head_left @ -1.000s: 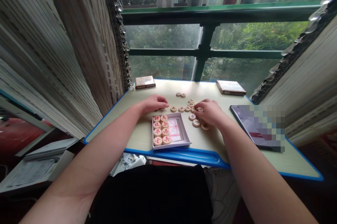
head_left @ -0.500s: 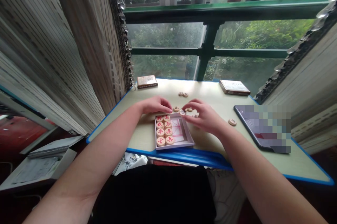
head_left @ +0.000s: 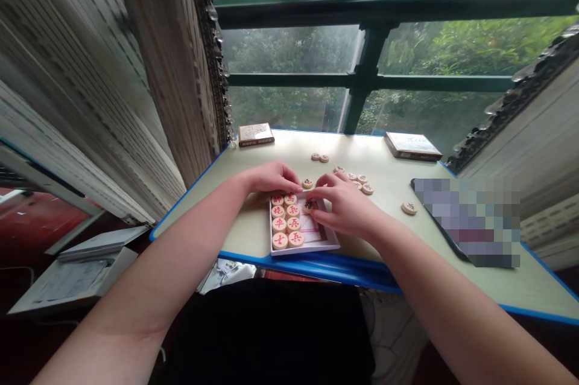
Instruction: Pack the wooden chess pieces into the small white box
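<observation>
A shallow white box [head_left: 316,247] lies on the table near its front edge, with several round wooden chess pieces with red characters [head_left: 286,223] lined up in its left half. My right hand [head_left: 342,208] reaches over the box's right half and pinches a wooden piece [head_left: 309,204] at the top of the box. My left hand [head_left: 270,177] rests on the table at the box's far left corner, fingers curled and touching its rim. Several loose pieces [head_left: 359,181] lie beyond my right hand.
The pale table [head_left: 253,222] has a blue edge and stands against a window. Two small flat boxes [head_left: 256,134] [head_left: 412,146] sit at the back. Another loose piece [head_left: 409,208] lies beside a dark tablet [head_left: 465,222] on the right. Blinds hang on both sides.
My right hand picked a piece from the loose group on the right and carried it left and down into the box. My left hand stayed at the box's corner.
</observation>
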The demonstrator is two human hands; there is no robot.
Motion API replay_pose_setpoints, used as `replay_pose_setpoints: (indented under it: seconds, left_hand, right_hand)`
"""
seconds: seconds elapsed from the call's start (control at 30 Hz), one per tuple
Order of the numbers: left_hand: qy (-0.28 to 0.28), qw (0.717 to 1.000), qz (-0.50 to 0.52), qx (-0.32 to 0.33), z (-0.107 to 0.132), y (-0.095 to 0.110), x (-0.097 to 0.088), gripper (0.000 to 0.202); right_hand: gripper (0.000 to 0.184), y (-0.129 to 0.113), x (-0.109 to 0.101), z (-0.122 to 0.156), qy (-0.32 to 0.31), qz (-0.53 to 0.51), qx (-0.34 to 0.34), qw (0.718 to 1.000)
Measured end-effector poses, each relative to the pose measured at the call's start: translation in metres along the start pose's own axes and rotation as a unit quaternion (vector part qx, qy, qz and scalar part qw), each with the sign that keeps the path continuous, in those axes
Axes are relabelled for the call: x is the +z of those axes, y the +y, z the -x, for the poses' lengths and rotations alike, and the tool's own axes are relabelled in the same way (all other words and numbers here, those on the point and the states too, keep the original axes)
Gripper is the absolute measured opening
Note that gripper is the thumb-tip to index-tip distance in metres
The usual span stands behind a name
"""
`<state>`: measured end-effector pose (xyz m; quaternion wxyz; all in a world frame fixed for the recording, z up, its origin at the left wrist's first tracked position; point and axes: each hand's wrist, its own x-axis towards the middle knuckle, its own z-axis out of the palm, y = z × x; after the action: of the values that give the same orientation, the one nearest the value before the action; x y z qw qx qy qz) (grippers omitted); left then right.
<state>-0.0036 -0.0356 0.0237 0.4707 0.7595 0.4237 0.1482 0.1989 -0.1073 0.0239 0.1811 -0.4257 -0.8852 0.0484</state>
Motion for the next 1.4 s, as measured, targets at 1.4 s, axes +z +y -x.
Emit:
replay_pose_setpoints:
  seconds: [1.4]
  left_hand:
    - [-0.011, 1.0, 0.022, -0.007, 0.0002, 0.0014, -0.0002, 0.022]
  right_hand:
    - [0.015, -0.0056, 0.0086, -0.0032, 0.039, 0.096, 0.089, 0.991]
